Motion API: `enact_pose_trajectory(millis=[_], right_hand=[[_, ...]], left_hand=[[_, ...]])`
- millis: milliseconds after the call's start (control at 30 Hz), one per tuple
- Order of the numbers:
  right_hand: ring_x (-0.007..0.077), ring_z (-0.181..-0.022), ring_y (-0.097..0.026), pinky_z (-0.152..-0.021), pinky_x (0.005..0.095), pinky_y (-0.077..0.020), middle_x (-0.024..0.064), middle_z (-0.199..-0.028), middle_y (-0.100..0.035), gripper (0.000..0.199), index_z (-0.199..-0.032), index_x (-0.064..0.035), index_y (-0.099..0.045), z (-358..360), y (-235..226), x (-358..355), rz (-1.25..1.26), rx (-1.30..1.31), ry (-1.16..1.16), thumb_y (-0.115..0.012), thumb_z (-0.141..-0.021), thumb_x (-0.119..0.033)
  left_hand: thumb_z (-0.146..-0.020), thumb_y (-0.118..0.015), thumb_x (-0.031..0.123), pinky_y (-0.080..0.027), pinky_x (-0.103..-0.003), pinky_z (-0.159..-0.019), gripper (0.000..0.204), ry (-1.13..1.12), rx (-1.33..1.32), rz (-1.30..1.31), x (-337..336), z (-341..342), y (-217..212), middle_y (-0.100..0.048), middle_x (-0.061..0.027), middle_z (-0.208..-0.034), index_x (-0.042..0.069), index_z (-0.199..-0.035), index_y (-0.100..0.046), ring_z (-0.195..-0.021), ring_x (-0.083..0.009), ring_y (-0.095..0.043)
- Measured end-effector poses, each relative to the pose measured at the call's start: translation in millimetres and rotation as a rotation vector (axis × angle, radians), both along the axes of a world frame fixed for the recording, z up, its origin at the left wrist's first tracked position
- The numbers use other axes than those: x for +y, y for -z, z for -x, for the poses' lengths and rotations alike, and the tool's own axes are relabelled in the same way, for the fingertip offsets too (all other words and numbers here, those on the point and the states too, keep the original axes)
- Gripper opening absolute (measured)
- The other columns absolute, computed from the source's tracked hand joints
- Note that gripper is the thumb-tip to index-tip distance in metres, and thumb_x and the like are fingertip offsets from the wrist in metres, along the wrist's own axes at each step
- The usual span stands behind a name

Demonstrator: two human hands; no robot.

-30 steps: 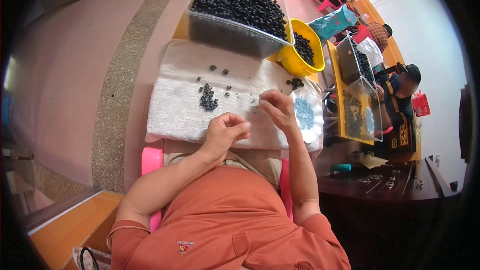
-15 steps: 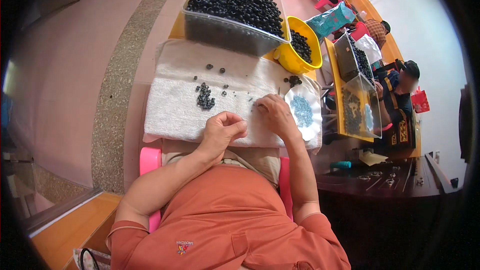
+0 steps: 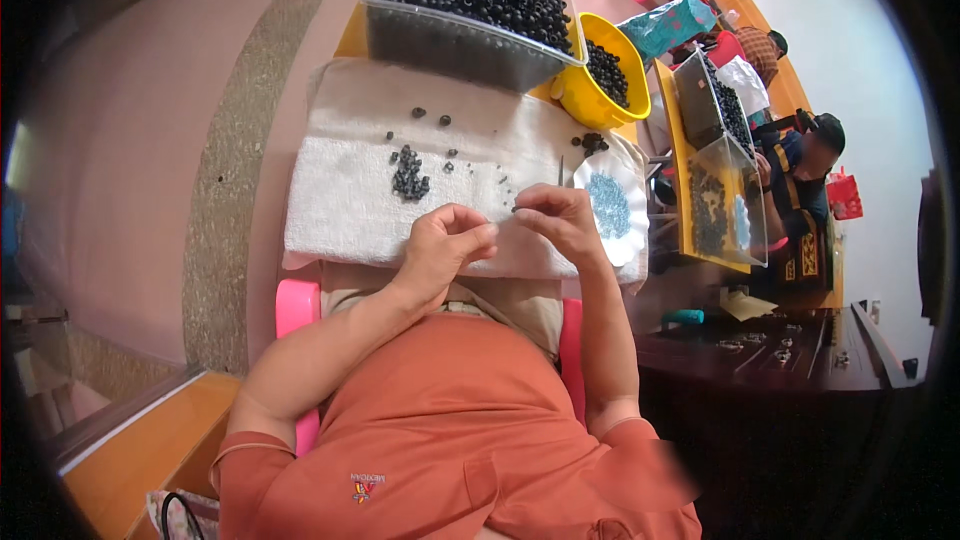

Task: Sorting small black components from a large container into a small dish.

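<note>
Above the near part of a white cloth [image 3: 345, 225], my left hand [image 3: 448, 248] is closed in a pinch, thumb against forefinger. My right hand [image 3: 560, 220] faces it from the right, its fingertips pressed together, with a tiny dark speck at their tips. What either pinch holds is too small to make out. Left of the hands lies a little pile of black ring-shaped pieces [image 3: 409, 176], with a few loose ones around it. Small bits lie scattered just beyond my fingertips. Beside my right hand, a white wavy-rimmed plate [image 3: 627, 248] carries pale blue grains.
Beyond the cloth stand a clear plastic tub [image 3: 440, 45] heaped with black rings and a yellow bowl [image 3: 633, 80] of the same. A few dark pieces [image 3: 592, 143] lie by the plate. On the right, another person [image 3: 800, 165] sits at a table with two clear bins.
My right hand has come up from the cloth and moved toward my left, its fingers now pinched. The left keeps its pinch. The whole view has shifted slightly.
</note>
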State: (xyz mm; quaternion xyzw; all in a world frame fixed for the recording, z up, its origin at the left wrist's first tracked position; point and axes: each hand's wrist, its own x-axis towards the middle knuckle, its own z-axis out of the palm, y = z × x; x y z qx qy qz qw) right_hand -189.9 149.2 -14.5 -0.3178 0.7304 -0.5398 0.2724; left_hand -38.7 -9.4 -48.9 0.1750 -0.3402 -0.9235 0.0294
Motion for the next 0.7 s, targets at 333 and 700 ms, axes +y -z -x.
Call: enact_pose_trajectory(millis=[333, 700], right_hand=[[0.0112, -0.088, -0.064, -0.077, 0.0237, -0.0525, 0.0061, -0.096, -0.067, 0.017, -0.096, 0.0047, -0.069, -11, 1, -6, 0.044, -0.259, -0.114, -0.074, -0.081, 0.001], [0.0144, -0.091, -0.062, -0.078, 0.0252, -0.0508, 0.0097, -0.096, -0.066, 0.013, -0.094, 0.0049, -0.069, -14, 5, -7, 0.124, -0.194, -0.181, -0.073, -0.082, 0.002]], left_hand=[[-0.089, -0.068, 0.005, -0.056, -0.026, -0.073, 0.011, 0.047, 0.019, 0.016, -2, -1, -3, -0.065, -0.0044, -0.088, 0.003, -0.096, -0.06, -0.078, -0.0122, -0.065], [-0.089, -0.067, 0.005, -0.057, -0.029, -0.074, 0.011, 0.052, 0.027, -0.002, -3, -2, -5, -0.065, -0.0059, -0.089, 0.004, -0.098, -0.06, -0.079, -0.0139, -0.065]])
